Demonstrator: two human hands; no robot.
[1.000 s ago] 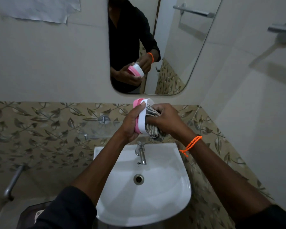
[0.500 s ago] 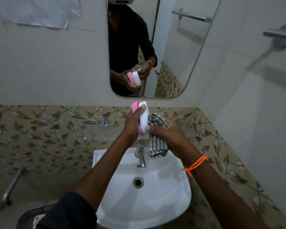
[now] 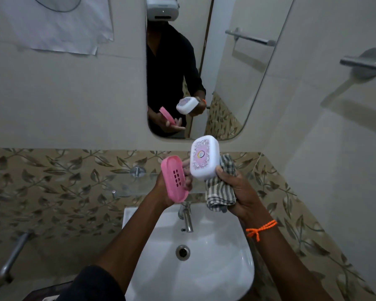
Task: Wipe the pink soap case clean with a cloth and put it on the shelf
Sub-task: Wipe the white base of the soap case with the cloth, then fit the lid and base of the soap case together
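Holding the pink tray point(image 3: 174, 178) in the left hand point(image 3: 172, 187), gripping the white lid point(image 3: 204, 157) and striped cloth point(image 3: 220, 187) together in the right hand point(image 3: 241, 192), both raised above the sink point(image 3: 215, 268), facing the mirror point(image 3: 226, 72).

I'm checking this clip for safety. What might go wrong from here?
The right hand holds both the white lid and the striped cloth, so the lid may slip into the sink. The left hand grips the pink tray by its edge; it might drop too.
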